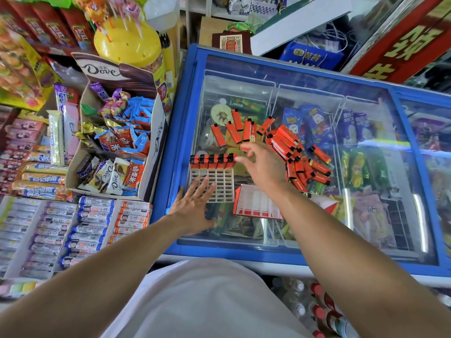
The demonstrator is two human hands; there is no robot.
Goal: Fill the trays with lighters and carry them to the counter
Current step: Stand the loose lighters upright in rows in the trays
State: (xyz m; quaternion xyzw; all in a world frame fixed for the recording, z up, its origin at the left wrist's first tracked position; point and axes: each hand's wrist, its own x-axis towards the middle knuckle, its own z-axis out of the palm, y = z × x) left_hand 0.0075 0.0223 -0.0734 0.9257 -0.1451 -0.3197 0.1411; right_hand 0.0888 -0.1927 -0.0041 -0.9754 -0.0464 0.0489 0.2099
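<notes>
A white grid tray (220,189) lies on the glass lid of a blue chest freezer (185,98). Its far row holds several red lighters (212,161) standing upright. My left hand (194,207) rests flat on the tray's near left corner, fingers straight. My right hand (262,167) hovers just right of the filled row with fingers spread, and a red lighter (244,148) lies at its fingertips. A heap of loose red lighters (290,152) is spread over the glass behind and right of that hand.
A red and white empty carton (258,203) lies right of the tray. A Dove box of sweets (117,147) stands left of the freezer, with rows of candy rolls (85,230) below it. Bottles (319,303) stand on the floor at the lower right.
</notes>
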